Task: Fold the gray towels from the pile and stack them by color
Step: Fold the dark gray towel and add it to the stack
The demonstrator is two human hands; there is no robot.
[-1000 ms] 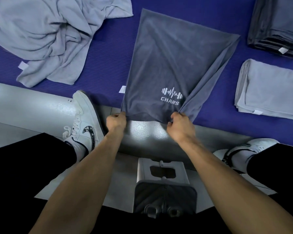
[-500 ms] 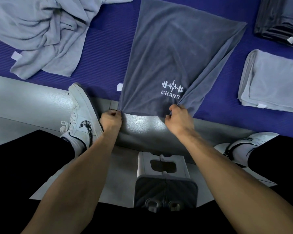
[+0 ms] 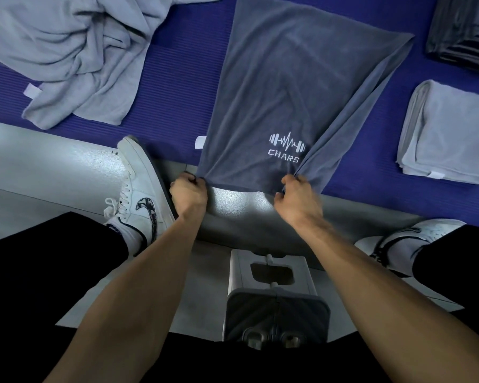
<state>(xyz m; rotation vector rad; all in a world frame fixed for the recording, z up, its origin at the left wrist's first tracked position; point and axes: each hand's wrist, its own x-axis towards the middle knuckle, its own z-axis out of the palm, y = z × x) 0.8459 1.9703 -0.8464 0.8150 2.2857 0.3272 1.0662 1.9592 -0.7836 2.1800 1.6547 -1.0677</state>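
We note the left hand (image 3: 189, 193) and right hand (image 3: 297, 197) each pinching a near corner of the dark gray towel (image 3: 288, 87) at frame centre. We judge it soft, light and limp; corners remain the best hold.

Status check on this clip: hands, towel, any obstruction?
Left hand and right hand grip dark gray towel near corners. Towel half-folded on purple mat. Nothing obstructing.

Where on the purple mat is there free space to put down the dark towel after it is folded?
Bare purple mat shows between the crumpled light pile and the dark towel, and a strip between that towel and the folded light stack. The top right is crowded by the dark stack. Left hand and right hand both grip the towel's near edge.
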